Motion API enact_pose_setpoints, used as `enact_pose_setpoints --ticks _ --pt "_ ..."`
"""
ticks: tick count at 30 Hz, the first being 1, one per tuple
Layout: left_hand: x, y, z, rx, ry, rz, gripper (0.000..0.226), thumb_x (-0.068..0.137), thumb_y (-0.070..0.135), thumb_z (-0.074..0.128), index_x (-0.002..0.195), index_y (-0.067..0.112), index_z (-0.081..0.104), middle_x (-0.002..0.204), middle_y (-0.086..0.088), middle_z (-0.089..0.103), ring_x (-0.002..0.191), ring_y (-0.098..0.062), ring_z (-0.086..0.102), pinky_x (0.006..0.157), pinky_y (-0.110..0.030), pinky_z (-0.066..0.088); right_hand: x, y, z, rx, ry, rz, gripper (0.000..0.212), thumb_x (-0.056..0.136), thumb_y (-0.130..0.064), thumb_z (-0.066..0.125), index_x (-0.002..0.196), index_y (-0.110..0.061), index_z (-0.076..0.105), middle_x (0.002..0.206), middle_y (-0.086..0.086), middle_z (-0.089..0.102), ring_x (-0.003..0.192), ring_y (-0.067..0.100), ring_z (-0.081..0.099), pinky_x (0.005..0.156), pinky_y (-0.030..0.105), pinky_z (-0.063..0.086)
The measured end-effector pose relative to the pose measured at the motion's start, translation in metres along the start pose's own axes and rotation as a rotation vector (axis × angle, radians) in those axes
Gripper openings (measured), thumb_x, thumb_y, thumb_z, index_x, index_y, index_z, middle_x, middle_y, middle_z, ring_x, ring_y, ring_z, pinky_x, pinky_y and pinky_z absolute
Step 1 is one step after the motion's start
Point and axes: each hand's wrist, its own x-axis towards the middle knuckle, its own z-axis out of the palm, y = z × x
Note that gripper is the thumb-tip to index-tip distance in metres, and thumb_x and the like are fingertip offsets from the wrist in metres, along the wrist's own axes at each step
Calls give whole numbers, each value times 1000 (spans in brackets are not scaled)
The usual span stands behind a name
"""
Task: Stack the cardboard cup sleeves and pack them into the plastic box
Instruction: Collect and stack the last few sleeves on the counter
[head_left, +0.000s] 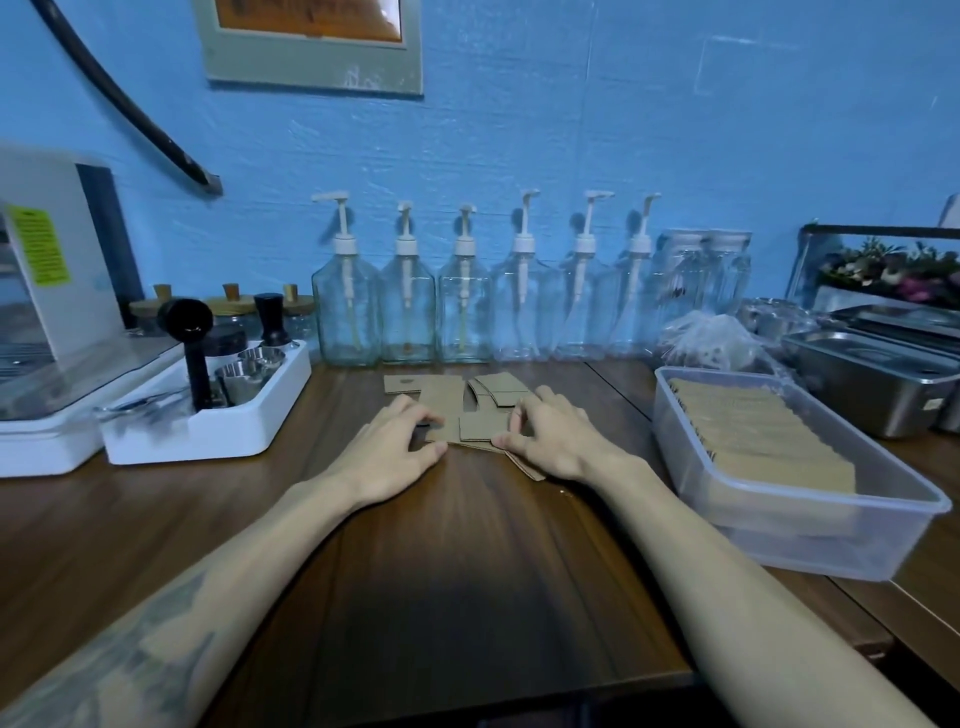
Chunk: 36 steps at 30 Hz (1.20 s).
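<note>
Several flat brown cardboard cup sleeves (480, 423) lie scattered and overlapping on the dark wooden table (467, 571), in front of the bottles. My left hand (392, 447) rests on their left side with curled fingers touching the cardboard. My right hand (550, 431) is on their right side, thumb and fingers pinching the edge of a sleeve. More sleeves (441, 395) lie just beyond my hands. To the right stands a clear plastic box (831, 540) holding a row of sleeves (753, 431) packed on edge.
A row of clear pump bottles (462, 312) lines the blue wall. A white tray (208, 426) with black coffee tools and metal cups sits at left beside a white machine (47, 312). Steel containers (872, 374) and a plastic bag (711, 332) stand behind the box.
</note>
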Motion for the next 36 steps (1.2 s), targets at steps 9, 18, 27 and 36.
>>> enact_pose_setpoints --ticks 9,18,27,36 --pt "-7 1 -2 -21 -11 -18 44 95 41 58 135 23 52 128 7 47 124 -12 49 107 -40 41 1 -1 3 100 -3 -63 29 82 -55 68 96 -34 53 113 -10 55 112 18 48 85 38 30" --pt "-9 1 -4 -81 9 70 60 92 37 66 144 24 41 140 7 42 132 -7 41 111 -34 36 -5 -9 -4 194 17 -96 32 77 -53 75 95 -33 58 110 -12 55 106 13 46 93 34 31" --pt "-7 11 -7 -260 222 138 8 92 23 67 98 22 73 93 13 71 93 1 64 88 -24 50 -11 -18 -8 477 57 -130 18 83 -52 69 87 -35 66 93 -11 68 87 1 61 73 22 45" --pt "-16 -16 -24 -347 279 -69 8 96 18 62 100 23 66 96 8 73 93 -4 66 81 -19 49 -7 4 -8 420 47 -48 42 75 -47 79 110 -30 62 96 -9 63 87 9 60 75 18 44"
